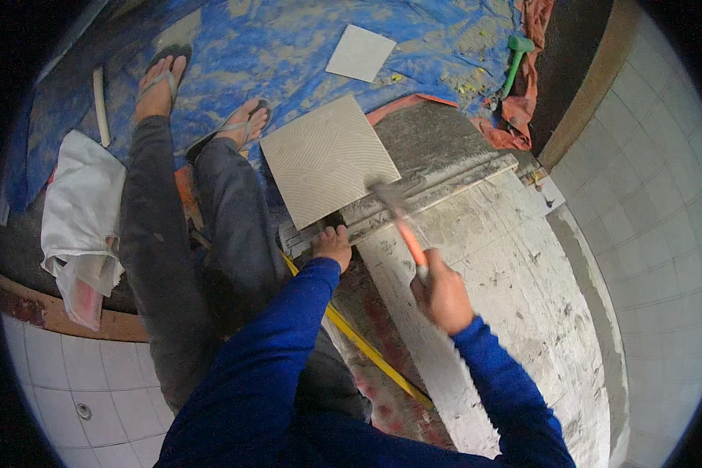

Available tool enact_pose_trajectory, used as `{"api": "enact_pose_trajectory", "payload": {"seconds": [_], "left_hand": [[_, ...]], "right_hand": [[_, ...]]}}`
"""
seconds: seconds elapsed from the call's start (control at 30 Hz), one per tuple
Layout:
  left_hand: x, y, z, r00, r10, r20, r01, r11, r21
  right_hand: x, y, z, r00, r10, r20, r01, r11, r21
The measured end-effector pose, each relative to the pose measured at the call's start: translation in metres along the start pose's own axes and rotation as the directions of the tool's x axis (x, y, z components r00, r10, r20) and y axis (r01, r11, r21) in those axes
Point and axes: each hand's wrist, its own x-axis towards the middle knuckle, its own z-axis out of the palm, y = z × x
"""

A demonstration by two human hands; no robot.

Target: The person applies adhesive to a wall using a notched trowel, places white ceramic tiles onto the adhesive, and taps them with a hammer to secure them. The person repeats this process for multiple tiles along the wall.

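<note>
A hammer with an orange handle point(411, 240) is gripped in my right hand point(444, 296). Its head is smeared by motion and is over the right corner of a square beige tile point(331, 160). Combed ridges run across the face of this tile that is turned up. My left hand point(333, 246) is at the tile's near edge, beside the end of a long pale strip point(444, 199). The left fingers are bent and closed; what they hold there is hidden.
Dusty blue tarp point(288, 47) covers the far floor, bearing a small pale tile point(360, 53) and a green mallet point(516, 62). A white sack point(82, 203) lies left of my legs. Yellow strip point(374, 355) runs beside a dirty white board point(515, 312). Tiled wall point(647, 179) bounds the right.
</note>
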Motion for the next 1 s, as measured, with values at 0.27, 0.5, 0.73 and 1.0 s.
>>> {"api": "enact_pose_trajectory", "payload": {"seconds": [0.27,0.5,0.73,1.0], "left_hand": [[0.006,0.0,0.002,0.999,-0.008,0.039,0.006,0.998,0.056],[0.006,0.001,-0.008,0.993,-0.011,0.119,0.009,1.0,0.014],[0.004,0.004,-0.009,1.0,-0.026,0.006,0.026,1.0,0.0],[-0.002,0.005,-0.019,0.995,-0.011,0.095,0.01,1.0,0.011]], "right_hand": [[-0.016,-0.011,-0.014,0.963,-0.119,-0.24,0.18,0.951,0.251],[-0.019,-0.023,-0.01,0.841,-0.236,-0.486,0.367,0.91,0.192],[-0.007,0.022,0.009,0.979,-0.067,-0.192,0.096,0.984,0.148],[-0.032,-0.056,-0.064,0.679,0.014,-0.734,0.553,0.648,0.524]]}}
